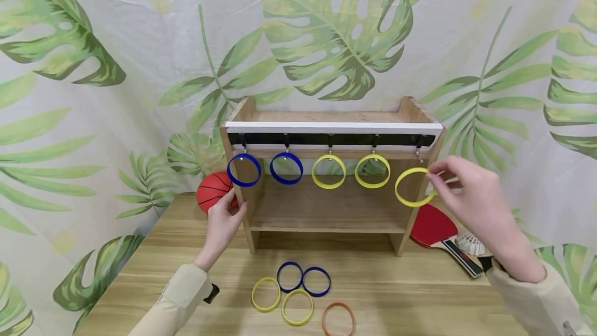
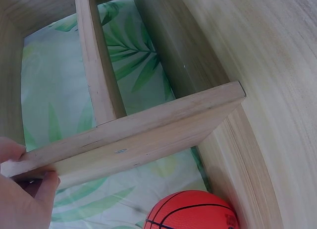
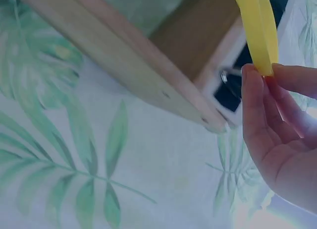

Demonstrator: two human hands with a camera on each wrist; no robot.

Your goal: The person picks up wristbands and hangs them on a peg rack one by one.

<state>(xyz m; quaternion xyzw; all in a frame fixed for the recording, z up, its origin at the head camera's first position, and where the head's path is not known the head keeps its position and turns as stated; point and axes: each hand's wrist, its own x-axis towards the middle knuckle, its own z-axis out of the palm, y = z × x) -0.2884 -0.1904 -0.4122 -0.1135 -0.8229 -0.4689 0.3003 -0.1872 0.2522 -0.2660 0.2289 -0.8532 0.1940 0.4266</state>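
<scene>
My right hand (image 1: 475,206) pinches a yellow wristband (image 3: 260,30) between thumb and fingers, just below the rightmost metal hook (image 1: 420,154). I cannot tell whether band and hook touch. Two blue wristbands (image 1: 244,185) and two yellow wristbands (image 1: 329,187) hang from the other hooks on the black strip (image 1: 308,140) along the shelf's front. On the left, my left hand (image 1: 225,219) grips the edge of the wooden shelf's side board (image 2: 148,122), thumb on one face and fingers on the other.
Two blue, two yellow and one orange wristband (image 1: 338,304) lie on the wooden table (image 1: 401,305) before the shelf. A red ball (image 1: 213,191) sits left of it. Right of the shelf lie a red paddle (image 1: 434,224) and a white shuttlecock (image 1: 470,244). A leaf-patterned cloth hangs behind.
</scene>
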